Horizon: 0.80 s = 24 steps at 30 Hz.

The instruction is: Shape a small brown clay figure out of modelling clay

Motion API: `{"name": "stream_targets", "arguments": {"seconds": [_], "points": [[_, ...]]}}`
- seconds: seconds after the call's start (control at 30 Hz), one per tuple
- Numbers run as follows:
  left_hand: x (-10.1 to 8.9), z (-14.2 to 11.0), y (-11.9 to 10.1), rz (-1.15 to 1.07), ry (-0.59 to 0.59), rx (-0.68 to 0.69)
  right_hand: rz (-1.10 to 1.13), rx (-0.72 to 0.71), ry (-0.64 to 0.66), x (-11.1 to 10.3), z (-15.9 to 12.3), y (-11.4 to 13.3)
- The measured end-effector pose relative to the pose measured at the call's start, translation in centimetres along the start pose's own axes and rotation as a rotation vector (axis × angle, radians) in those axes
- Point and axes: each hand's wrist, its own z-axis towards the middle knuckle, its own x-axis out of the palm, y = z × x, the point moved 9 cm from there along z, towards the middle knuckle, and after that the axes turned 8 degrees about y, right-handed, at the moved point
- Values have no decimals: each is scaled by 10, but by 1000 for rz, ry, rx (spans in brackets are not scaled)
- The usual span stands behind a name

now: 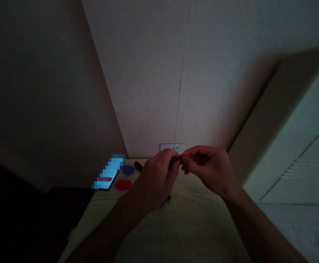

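My left hand (156,177) is closed, its thumb and fingers around a small dark lump (173,160) held above the table. From the other side my right hand (212,170) pinches the tip of that lump between thumb and finger. Poor light and my fingers hide its full shape. Beside my left hand lie a blue rounded piece (128,169), a flat red oval piece (123,185) and a black stick-like piece (138,166), partly covered by that hand. A small dark bit (168,198) shows under my left wrist.
A phone (111,172) with a lit screen stands tilted at the left edge of the light wooden table (192,223). A socket plate (165,147) is on the wall behind. A pale panelled cabinet (299,160) rises at the right.
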Motion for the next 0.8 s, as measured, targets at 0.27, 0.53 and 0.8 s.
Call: {"name": "stream_targets", "arguments": {"seconds": [0.27,0.53,0.8], "points": [[13,-3,28,-618,124,-230,-177,-198,168,16,-8,26],[8,-3,18,-597,148,-202,-645,-289,125,14,-21,48],[-2,-4,16,-431,30,-124,-478,-103,114,13,-14,32]]}}
